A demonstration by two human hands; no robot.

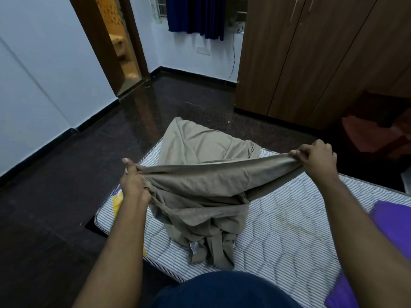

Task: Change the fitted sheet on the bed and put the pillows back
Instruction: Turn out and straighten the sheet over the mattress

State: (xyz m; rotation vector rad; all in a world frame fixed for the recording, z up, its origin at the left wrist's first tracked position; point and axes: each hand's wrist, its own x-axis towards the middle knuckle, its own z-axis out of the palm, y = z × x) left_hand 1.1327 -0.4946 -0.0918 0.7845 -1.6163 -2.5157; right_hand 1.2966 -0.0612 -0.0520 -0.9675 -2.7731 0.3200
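Both hands are up over the mattress, stretching an edge of the tan sheet between them. The left hand has its fingers curled tight round a bunched end at the left, thumb sticking up; the right hand pinches the other end, knuckles up, over toward the right. The held edge runs taut from one hand to the other, and the rest of the sheet hangs down in a heap on the striped mattress, with a further fold lying out toward the far corner. A yellow label shows at the mattress's left edge, just under the left wrist. Something purple lies on the mattress at the near right. Left and beyond, open dark floor runs to the wall and the doorway. A wooden wardrobe stands far right, close to the mattress's far corner.
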